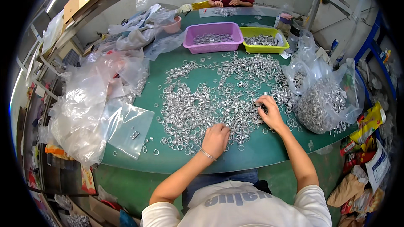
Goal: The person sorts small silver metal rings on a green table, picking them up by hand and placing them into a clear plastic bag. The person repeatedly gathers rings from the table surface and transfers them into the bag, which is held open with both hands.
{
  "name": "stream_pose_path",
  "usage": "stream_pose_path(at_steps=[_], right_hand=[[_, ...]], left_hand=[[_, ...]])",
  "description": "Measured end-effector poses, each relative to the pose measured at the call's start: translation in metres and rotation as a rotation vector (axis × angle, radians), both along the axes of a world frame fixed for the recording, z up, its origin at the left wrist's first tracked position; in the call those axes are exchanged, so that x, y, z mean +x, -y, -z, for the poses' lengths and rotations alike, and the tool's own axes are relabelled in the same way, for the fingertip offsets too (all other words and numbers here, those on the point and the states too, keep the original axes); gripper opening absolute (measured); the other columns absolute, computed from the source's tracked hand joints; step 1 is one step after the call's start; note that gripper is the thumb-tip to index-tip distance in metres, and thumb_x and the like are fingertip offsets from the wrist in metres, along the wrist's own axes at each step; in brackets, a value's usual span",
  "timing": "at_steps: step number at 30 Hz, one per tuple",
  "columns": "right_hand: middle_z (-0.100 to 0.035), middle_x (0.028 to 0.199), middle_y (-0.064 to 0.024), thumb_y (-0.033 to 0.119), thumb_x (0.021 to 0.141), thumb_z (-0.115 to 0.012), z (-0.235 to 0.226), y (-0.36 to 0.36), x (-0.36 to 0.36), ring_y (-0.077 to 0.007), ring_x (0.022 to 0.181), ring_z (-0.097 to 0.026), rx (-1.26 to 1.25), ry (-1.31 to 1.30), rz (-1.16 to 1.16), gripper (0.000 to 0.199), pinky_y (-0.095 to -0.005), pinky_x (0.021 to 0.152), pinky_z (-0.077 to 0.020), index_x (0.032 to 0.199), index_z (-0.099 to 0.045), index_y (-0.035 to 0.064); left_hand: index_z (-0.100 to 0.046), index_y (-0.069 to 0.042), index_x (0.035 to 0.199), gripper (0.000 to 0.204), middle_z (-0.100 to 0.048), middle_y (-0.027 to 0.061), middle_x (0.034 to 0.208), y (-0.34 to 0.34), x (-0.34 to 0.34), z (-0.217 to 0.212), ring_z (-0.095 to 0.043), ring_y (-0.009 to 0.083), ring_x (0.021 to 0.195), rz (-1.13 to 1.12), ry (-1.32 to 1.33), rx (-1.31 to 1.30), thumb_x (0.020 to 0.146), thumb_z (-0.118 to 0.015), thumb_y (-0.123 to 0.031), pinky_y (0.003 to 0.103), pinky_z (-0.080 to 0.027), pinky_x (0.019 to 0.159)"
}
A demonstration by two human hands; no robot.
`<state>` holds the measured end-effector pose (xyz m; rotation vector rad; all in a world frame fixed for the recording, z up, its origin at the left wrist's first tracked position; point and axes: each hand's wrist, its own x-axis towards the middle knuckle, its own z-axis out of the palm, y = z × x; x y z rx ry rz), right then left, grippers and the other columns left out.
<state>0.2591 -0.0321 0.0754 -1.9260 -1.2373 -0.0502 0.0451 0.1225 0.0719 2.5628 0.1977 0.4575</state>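
- Left of centre, a flat clear bag (128, 128) holds a few rings.
- My left hand (216, 139), fingers curled, presses into the ring pile (210, 101) mid-tabletop.
- My right hand (269, 111), fingers spread, picks at rings.
- Upper centre: purple tray (212, 46), then yellow-green tray (263, 48), both holding rings.
- Right: full clear bag (324, 105).

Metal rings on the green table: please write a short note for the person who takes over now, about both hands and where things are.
Left hand: closed loosely, resting on the near edge of the heap of metal rings; whether it holds any cannot be seen.
Right hand: fingers spread, pressing into the rings at the right side of the heap.
Sorted so far: some rings lie in the purple tray and the yellow-green tray at the far side.
Left: most rings are loose on the green table; a clear bag at the right is full of more. A flat clear bag at the left holds only a few pieces.
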Motion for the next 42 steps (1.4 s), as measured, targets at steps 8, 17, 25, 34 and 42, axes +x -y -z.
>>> stream_pose_path(at_steps=[8,17,25,34,42], right_hand=[[-0.049,0.121,-0.0085,0.01,0.073,-0.068,0.001,-0.001,-0.005,-0.0287,0.111,-0.045,-0.258,0.262,0.047,0.032,-0.0393,0.094,-0.0331,0.104,-0.059,0.0068],[-0.055,0.099,-0.0079,0.008,0.072,-0.068,0.004,0.012,0.002,-0.0272,0.096,-0.05,-0.131,0.469,0.102,0.016,-0.038,0.084,-0.0379,0.086,-0.061,0.0067],[-0.062,0.079,-0.0072,0.0,0.079,-0.062,0.005,0.051,-0.014,-0.0148,0.071,-0.059,0.204,-0.337,0.329,0.011,-0.0283,0.065,-0.0455,0.089,-0.06,-0.0004],[-0.061,0.079,-0.0111,-0.007,0.077,-0.057,-0.012,0.188,-0.052,-0.0193,0.068,-0.058,0.524,0.392,0.786,0.011,-0.0283,0.063,-0.0467,0.086,-0.059,-0.0022],[-0.061,0.074,-0.0077,0.012,0.084,-0.06,0.019,0.317,0.086,-0.015,0.065,-0.057,0.476,0.099,1.359,0.014,-0.0281,0.063,-0.0462,0.09,-0.06,-0.0002]], left_hand=[[-0.05,-0.009,0.123,0.044,-0.045,0.013,0.131,0.007,0.034,0.015,-0.039,0.0329,0.123,0.024,-0.024,0.257,0.079,-0.059,-0.007,0.046,-0.032,0.101],[-0.049,-0.008,0.124,0.05,-0.041,0.0151,0.134,0.004,0.018,0.019,-0.039,0.0334,0.123,0.035,-0.06,0.161,0.075,-0.051,0.003,0.048,-0.029,0.104],[-0.049,-0.008,0.123,0.046,-0.042,0.0148,0.133,0.005,0.02,0.02,-0.04,0.0314,0.123,0.034,-0.053,0.149,0.078,-0.05,0.0,0.046,-0.03,0.104],[-0.045,-0.005,0.127,0.044,-0.034,0.0183,0.139,0.007,0.017,0.017,-0.032,0.0373,0.128,0.029,-0.115,0.179,0.083,-0.049,-0.005,0.053,-0.023,0.105],[-0.045,-0.014,0.131,0.062,-0.029,0.0157,0.144,0.055,0.015,-0.002,-0.021,0.0443,0.131,0.168,-0.152,0.346,0.076,-0.066,-0.034,0.067,-0.017,0.099]])
